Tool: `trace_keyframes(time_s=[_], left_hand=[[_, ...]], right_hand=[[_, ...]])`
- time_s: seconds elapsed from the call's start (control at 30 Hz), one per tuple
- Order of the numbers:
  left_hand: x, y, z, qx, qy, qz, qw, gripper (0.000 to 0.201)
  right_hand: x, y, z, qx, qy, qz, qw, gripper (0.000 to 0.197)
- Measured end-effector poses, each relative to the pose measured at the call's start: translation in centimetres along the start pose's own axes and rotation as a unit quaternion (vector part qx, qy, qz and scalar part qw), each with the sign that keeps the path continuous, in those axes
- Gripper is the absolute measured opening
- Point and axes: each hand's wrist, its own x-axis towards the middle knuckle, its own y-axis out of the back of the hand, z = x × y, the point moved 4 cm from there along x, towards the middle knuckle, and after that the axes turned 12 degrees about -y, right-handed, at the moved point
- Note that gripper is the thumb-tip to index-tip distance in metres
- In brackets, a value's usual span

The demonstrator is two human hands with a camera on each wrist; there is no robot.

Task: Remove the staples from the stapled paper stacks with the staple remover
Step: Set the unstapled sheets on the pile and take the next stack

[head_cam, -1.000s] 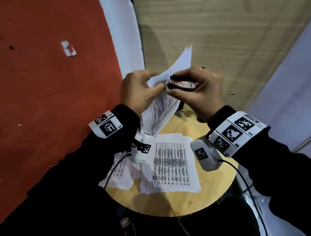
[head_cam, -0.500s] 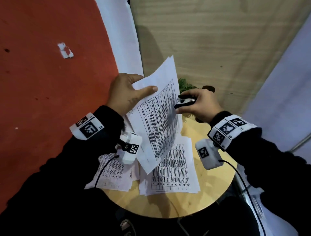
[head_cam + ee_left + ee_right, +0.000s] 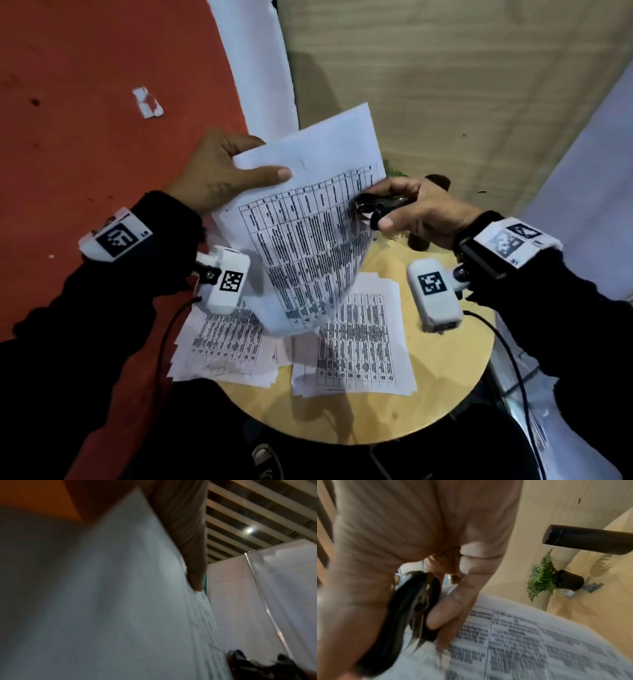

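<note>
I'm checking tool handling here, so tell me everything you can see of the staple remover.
The staple remover is a small claw type with dark, glossy grips and shiny metal jaws that end in pointed tips, seen in the right wrist view. The right hand grips it, thumb on one side, fingers curled on the other. It is held in the air, jaws towards the right edge of the printed sheet that the left hand holds up. Whether the jaws touch the sheet or hold a staple cannot be told.

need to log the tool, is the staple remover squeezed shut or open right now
Open, as far as the head view shows: the staple remover in the right hand shows a gap between its jaws.
</note>
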Motion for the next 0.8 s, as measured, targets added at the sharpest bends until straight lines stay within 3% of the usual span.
trace_keyframes(time_s=[0.13,0.23,0.3,0.4,0.47,0.5,0.6,0.7,0.8], left_hand=[[-0.3,2.0,-3.0,0.025,0.046,0.08,0.995,0.016],[-1.9,2.6,-6.4,-0.059,0.12,0.176,0.975,0.029],[-3.0,1.1,-7.8,-0.121,0.149,0.173,0.966,0.039],[-4.1,-1.3,-8.0,-0.129,0.137,0.165,0.968,0.057],[-4.4,-1.6,-8.2,-0.141,0.117,0.183,0.966,0.054],[-4.4,-1.5,-8.5,-0.141,0.111,0.185,0.966,0.05],[-4.5,-0.2,-10.5,-0.12,0.125,0.176,0.969,0.035],[-5.6,2.4,-13.8,-0.05,0.169,0.176,0.969,0.03],[-7.6,4.4,-18.4,0.07,0.226,0.141,0.961,0.033]], right_hand=[[-0.2,1.3,-1.0,0.074,0.026,0.088,0.993,0.054],[-0.5,1.8,-1.4,0.103,0.039,0.141,0.984,0.047],[-0.5,1.5,-1.3,0.113,0.033,0.151,0.982,0.036],[-0.1,0.5,-0.5,0.117,0.02,0.158,0.98,0.037],[0.2,0.0,0.2,0.115,0.012,0.169,0.979,0.043],[0.3,-0.2,0.4,0.108,0.008,0.177,0.978,0.037],[0.9,0.5,2.3,0.049,-0.017,0.221,0.974,0.035],[1.4,2.3,6.7,-0.079,-0.081,0.274,0.955,0.039],[1.0,4.9,12.9,-0.226,-0.2,0.296,0.906,0.045]])
